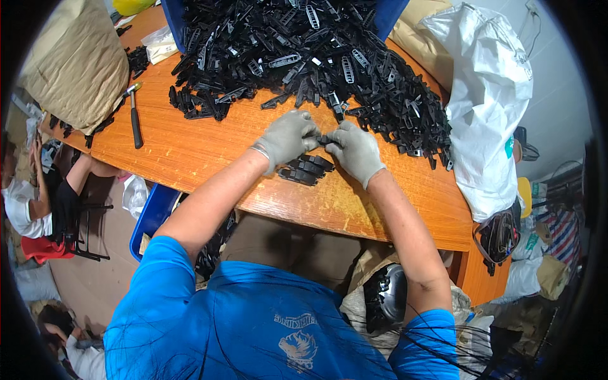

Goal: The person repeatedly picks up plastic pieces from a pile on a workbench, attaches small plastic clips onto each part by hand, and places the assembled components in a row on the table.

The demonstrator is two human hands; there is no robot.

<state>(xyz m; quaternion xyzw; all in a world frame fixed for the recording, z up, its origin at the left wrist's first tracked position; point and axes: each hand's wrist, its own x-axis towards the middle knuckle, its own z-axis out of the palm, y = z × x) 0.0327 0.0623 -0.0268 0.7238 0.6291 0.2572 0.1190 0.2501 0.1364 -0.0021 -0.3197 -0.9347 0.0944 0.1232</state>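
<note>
My left hand (286, 137) and my right hand (356, 152), both in grey gloves, meet over the wooden table. Their fingers are closed on a small black plastic part (324, 140) between them, mostly hidden by the fingertips. Just below the hands, several similar black parts (306, 170) lie side by side in a short row. Beyond my fingers spreads a large heap of loose black plastic parts (278, 63), some with a slotted, ladder-like face. One dark part (336, 106) lies at the heap's near edge, close above my right hand.
The heap spills from a blue bin (172, 25) across the wooden table (209, 152). A hammer (135, 120) lies at the left by a large brown paper sack (76, 69). White sacks (487, 107) stand at the right. Beneath the table's left edge is a blue crate (149, 218). Other people sit far left.
</note>
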